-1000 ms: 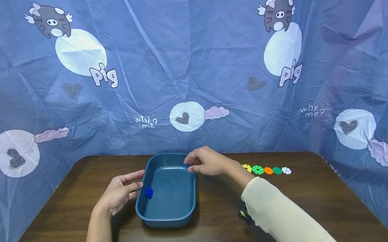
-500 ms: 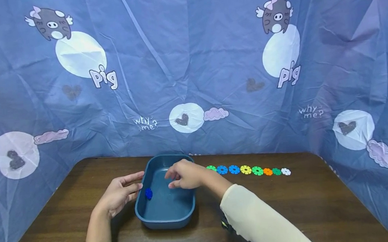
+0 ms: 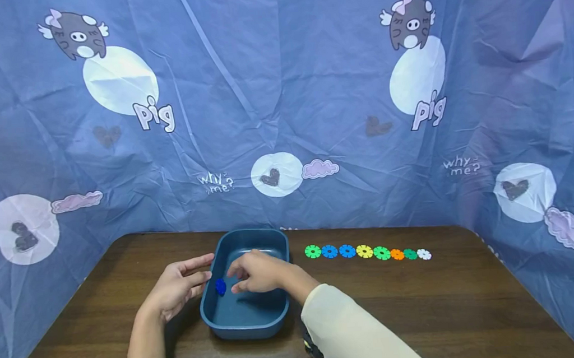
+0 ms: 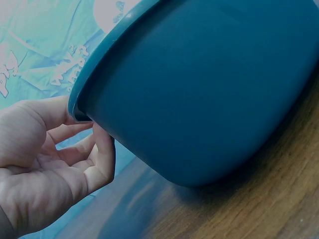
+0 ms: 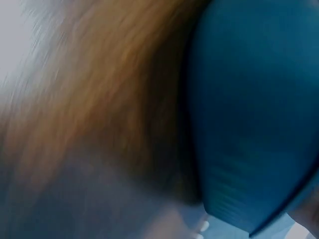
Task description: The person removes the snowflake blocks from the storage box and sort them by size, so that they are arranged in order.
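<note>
A dark blue plastic piece [image 3: 220,286] lies in the blue-grey plastic bin [image 3: 248,331], by its left wall. Over the inside of the bin reaches my right hand [image 3: 261,271], fingers and thumb apart, just right of that piece and holding nothing. My left hand [image 3: 176,289] rests its fingertips against the bin's left side from outside. Up close in the left wrist view, the fingers [image 4: 102,157] of that hand touch the bin just under its rim. The right wrist view is blurred and mostly filled by the bin wall [image 5: 249,109].
To the right of the bin, a row of snowflake-shaped plastic discs [image 3: 364,251] lies on the brown wooden table [image 3: 429,308]. They are green, blue, yellow, orange and white. A blue patterned cloth [image 3: 281,106] hangs behind the table.
My right hand has moved left and down from the bin's right rim to beside the dark blue piece, uncovering the row of discs. The left hand and the bin stay in place.
</note>
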Available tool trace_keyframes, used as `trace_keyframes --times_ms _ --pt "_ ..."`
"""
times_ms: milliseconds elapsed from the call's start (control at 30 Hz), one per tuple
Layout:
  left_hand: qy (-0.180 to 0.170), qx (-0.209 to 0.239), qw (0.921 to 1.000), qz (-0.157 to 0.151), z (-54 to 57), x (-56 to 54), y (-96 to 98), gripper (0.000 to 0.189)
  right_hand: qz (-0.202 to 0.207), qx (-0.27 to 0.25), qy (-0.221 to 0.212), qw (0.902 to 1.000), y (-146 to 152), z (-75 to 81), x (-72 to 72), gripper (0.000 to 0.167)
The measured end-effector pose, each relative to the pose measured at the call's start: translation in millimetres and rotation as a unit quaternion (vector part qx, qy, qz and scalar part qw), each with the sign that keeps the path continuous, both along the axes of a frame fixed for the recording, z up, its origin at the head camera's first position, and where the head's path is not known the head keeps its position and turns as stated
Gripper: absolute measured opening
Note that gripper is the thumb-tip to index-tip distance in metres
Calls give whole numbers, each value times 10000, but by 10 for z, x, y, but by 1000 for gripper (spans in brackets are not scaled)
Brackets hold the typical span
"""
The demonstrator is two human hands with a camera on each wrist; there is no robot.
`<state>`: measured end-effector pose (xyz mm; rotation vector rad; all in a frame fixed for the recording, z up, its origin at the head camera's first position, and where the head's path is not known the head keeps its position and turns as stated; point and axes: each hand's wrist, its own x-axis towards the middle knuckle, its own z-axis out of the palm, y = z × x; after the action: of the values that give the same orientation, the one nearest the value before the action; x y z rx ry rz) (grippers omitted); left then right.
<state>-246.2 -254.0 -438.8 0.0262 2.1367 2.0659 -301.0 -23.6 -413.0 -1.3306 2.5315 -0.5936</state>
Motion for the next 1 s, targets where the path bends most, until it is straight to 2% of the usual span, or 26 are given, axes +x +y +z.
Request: trace_keyframes --times_ms 433,800,1000 --pt "19 170 9998 -95 -3 -5 5 52 -531 -202 -513 9971 -183 -222 -46 36" --pt "13 162 9997 -156 16 -3 -1 53 -634 -337 -379 9967 -249 -276 -44 33" --pt "27 157 9997 -185 11 0 -1 54 -597 -393 -285 9970 -262 -288 -37 23"
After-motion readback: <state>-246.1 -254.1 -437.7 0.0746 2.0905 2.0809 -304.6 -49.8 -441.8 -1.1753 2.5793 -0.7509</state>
